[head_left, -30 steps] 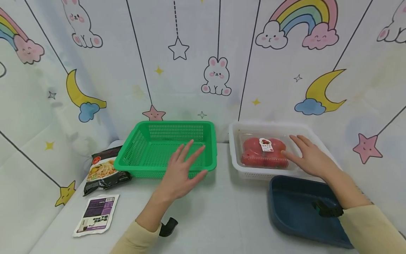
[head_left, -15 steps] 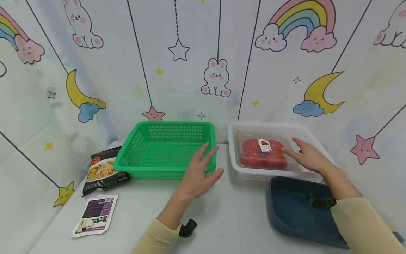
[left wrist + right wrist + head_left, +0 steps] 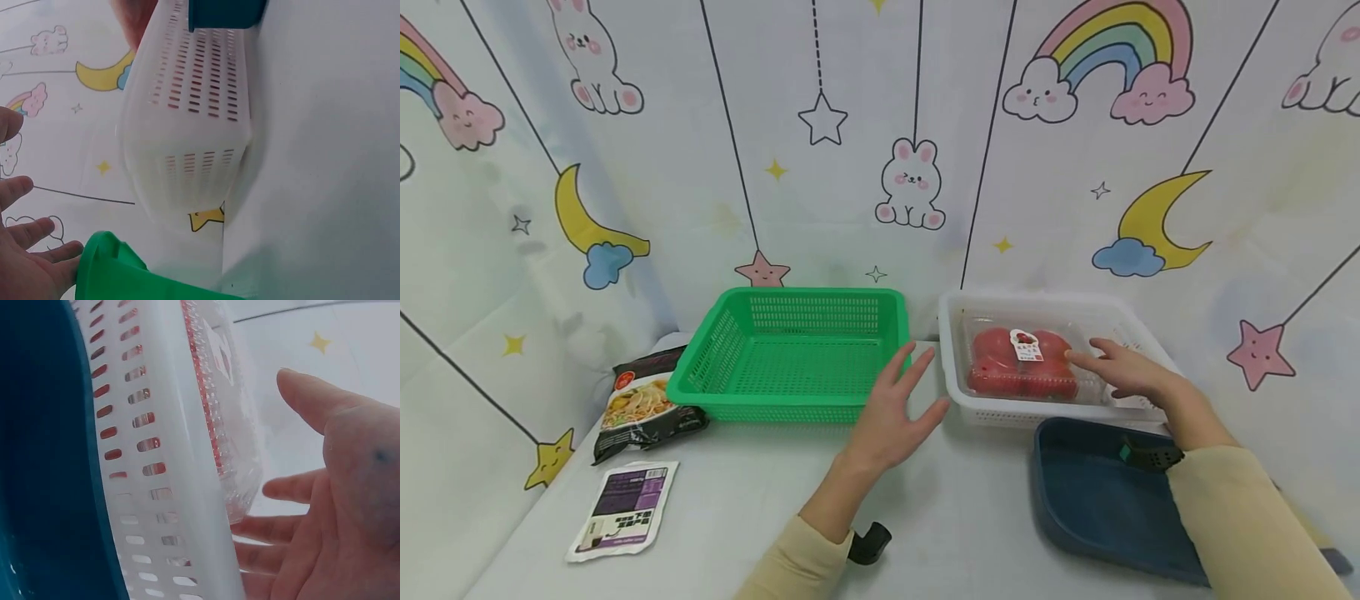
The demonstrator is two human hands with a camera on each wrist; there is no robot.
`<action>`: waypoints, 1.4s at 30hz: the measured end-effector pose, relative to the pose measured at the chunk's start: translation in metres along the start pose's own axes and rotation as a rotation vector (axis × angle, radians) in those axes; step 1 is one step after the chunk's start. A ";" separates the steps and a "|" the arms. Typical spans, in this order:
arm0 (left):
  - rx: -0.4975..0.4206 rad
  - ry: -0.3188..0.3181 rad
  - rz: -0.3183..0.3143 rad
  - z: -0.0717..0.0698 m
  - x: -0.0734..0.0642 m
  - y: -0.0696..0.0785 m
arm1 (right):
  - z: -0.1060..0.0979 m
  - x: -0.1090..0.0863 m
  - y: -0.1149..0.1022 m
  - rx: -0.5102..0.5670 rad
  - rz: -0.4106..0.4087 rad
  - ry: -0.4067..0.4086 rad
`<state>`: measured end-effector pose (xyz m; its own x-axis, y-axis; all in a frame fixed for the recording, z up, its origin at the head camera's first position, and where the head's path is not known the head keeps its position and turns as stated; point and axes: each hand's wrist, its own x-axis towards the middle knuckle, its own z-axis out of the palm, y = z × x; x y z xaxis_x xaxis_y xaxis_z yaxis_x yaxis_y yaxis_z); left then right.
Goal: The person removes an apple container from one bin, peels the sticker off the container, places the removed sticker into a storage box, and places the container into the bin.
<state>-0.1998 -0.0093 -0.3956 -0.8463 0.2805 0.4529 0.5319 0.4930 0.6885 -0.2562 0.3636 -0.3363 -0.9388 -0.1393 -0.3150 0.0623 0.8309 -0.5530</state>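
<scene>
White tabletop (image 3: 970,500) up against white cartoon-print cloth (image 3: 865,67), moons and bunnies everywhere.
Clear plastic box of round red produce (image 3: 1022,362) sits in the white perforated plastic basket (image 3: 1037,409) near the table's back edge; right hand (image 3: 1131,372) beside it, thumb and fingers apart, left hand (image 3: 891,421) spread wide near the green plastic basket's (image 3: 775,401) front-right corner.

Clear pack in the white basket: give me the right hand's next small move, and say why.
Probably lower the right hand slightly and close its thumb and fingers around the clear pack at its right end. In the right wrist view, the thumb stands apart from the pack, while the fingers lie by its end; whether they touch is unclear. The pack sits inside the white basket.
</scene>
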 end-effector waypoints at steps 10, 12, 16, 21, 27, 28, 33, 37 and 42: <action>-0.046 0.019 0.017 0.016 0.002 0.007 | -0.002 0.004 0.015 0.081 0.089 -0.073; -0.043 0.030 0.014 0.020 0.003 0.008 | -0.002 0.005 0.016 0.094 0.105 -0.077; -0.038 0.038 0.000 0.027 0.003 0.010 | -0.002 0.007 0.018 0.126 0.133 -0.082; -0.029 0.030 -0.013 0.034 0.002 0.011 | -0.001 0.008 0.018 0.165 0.153 -0.081; -0.084 0.027 -0.023 0.041 0.002 0.010 | -0.002 0.009 0.018 0.196 0.152 -0.072; -0.094 0.029 -0.021 0.042 0.002 0.009 | -0.002 0.009 0.018 0.199 0.154 -0.069; -0.132 0.048 -0.017 0.050 0.002 0.006 | -0.003 0.009 0.018 0.215 0.167 -0.068; -0.141 0.063 -0.039 0.057 0.002 0.003 | -0.003 0.009 0.019 0.220 0.179 -0.056; -0.162 0.082 -0.075 0.065 0.002 -0.001 | -0.002 0.009 0.020 0.223 0.194 -0.037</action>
<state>-0.2038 0.0441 -0.4324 -0.8820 0.1771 0.4368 0.4709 0.3692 0.8012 -0.2638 0.3797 -0.3487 -0.8894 -0.0118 -0.4570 0.3163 0.7057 -0.6339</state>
